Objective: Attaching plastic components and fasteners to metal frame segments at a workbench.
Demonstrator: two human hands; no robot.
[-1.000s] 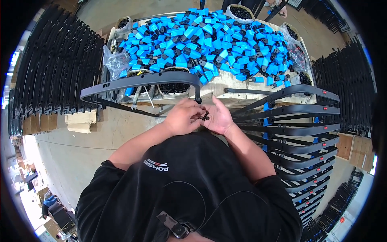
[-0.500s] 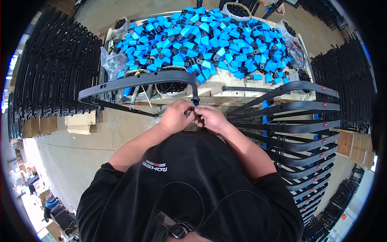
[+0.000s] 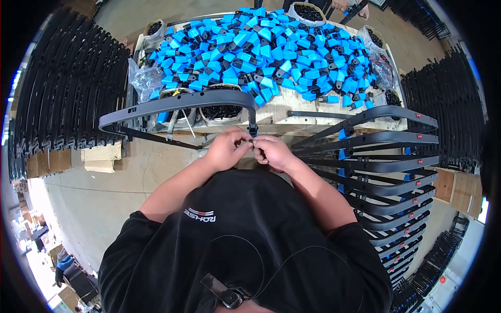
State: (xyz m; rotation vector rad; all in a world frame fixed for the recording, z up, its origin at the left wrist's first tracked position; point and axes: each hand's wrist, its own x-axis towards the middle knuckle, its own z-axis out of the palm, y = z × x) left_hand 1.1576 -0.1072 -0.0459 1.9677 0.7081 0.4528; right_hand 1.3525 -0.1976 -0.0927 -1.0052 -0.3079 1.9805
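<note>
Pieces [image 3: 250, 49] lay heaped on the counter [image 3: 284, 103]; one bag [image 3: 157, 37] sat at its far-left corner. A frame [image 3: 182, 100] stood at the near edge, left of a frame stack [image 3: 386, 167].

Your left hand [image 3: 228, 150] and right hand [image 3: 275, 152] together pinch a small dark part [image 3: 252, 141], close by the end of a curved grey frame [image 3: 182, 100]; beyond, blue-and-black pieces [image 3: 250, 55] lie heaped on your counter [image 3: 288, 103].

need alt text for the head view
The person's left hand and right hand meet at a small dark part near the end of a curved gray frame. Beyond them, blue-and-black pieces lie heaped on a table, with more frames at right.
</note>
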